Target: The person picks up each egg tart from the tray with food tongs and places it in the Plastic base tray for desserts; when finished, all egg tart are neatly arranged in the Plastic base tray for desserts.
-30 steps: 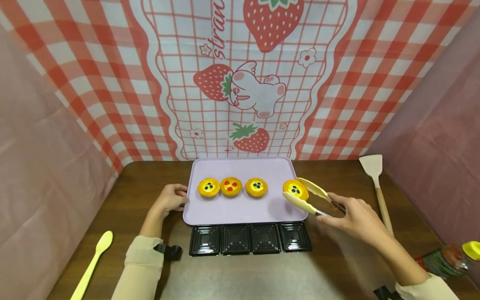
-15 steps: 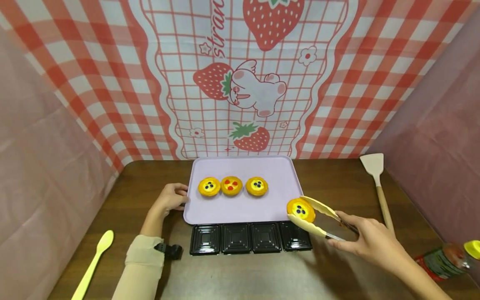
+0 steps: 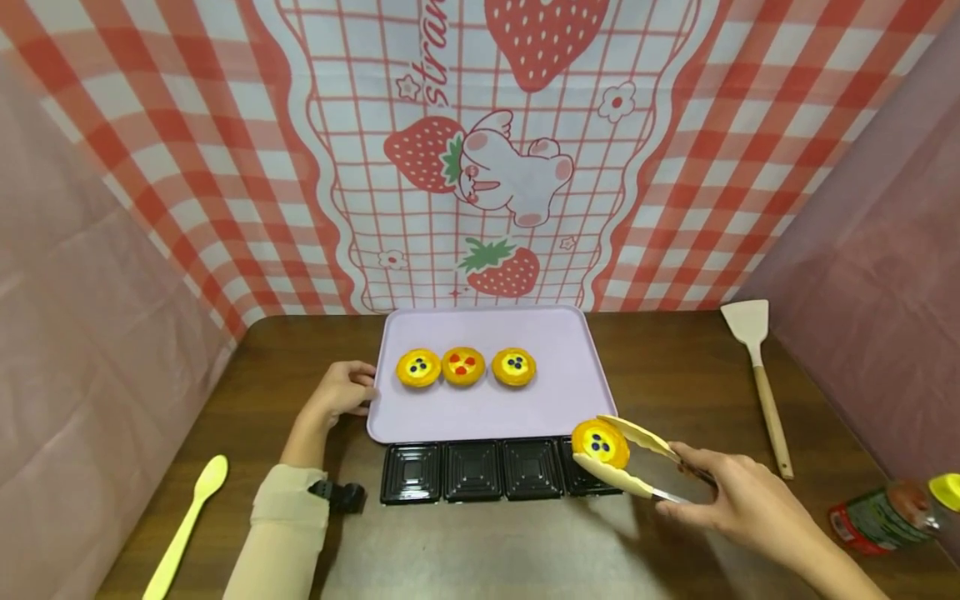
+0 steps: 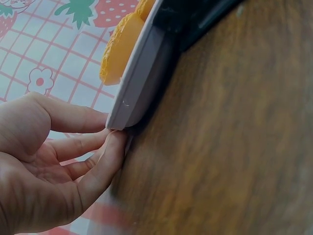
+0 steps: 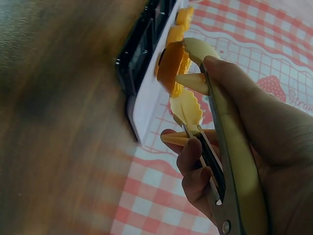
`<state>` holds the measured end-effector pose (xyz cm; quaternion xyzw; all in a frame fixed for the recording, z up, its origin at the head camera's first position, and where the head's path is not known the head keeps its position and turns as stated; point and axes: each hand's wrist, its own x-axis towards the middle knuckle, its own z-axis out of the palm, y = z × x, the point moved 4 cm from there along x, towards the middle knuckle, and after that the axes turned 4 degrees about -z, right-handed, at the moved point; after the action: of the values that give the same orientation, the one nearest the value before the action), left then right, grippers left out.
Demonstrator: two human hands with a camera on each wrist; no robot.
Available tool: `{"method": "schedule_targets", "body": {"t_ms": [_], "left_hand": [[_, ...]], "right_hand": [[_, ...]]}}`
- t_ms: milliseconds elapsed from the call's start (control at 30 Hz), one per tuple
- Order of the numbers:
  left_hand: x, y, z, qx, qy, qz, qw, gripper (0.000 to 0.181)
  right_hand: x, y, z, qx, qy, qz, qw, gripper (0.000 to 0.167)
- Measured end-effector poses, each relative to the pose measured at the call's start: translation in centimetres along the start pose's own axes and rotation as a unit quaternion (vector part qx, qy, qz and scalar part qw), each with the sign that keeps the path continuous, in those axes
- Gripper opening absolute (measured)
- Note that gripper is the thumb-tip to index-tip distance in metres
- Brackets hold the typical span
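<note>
My right hand (image 3: 750,504) grips a pair of cream-yellow tongs (image 5: 234,161). Between the tong tips is an egg tart (image 3: 601,443) with dark blue berries, held above the rightmost compartment of the black four-part container (image 3: 472,472). At the left edge of the lilac tray (image 3: 450,421), my left hand (image 3: 347,390) pinches the rim; the left wrist view shows the fingertips on it. Lying on the tray are a blueberry tart (image 3: 418,368), a tart with red fruit (image 3: 463,367) and another blueberry tart (image 3: 513,367).
A cream spatula (image 3: 761,379) with a wooden handle lies at the right of the wooden table (image 3: 660,350). Nearer, a bottle with a yellow cap (image 3: 885,517) lies tilted. A yellow spoon (image 3: 187,525) is at the left. Checked cloth (image 3: 667,208) hangs behind.
My right hand has brought the tart in the tongs from the tray's right side towards me, over the rightmost black compartment. My left hand stays at the tray's edge.
</note>
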<state>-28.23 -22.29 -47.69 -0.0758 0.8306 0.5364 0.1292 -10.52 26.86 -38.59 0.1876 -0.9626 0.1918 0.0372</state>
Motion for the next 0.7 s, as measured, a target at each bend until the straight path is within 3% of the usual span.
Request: {"method": "schedule_targets", "body": {"t_ms": [333, 700], "left_hand": [[0.1, 0.0, 0.1, -0.024, -0.015, 0.007, 0.9996, 0.043], [0.1, -0.1, 0.0, -0.023, -0.015, 0.006, 0.9996, 0.042]], "right_hand": [[0.0, 0.5, 1.7, 0.010, -0.049, 0.023, 0.9985, 0.080], [0.2, 0.7, 2.2, -0.005, -0.050, 0.028, 0.9983, 0.081]]}}
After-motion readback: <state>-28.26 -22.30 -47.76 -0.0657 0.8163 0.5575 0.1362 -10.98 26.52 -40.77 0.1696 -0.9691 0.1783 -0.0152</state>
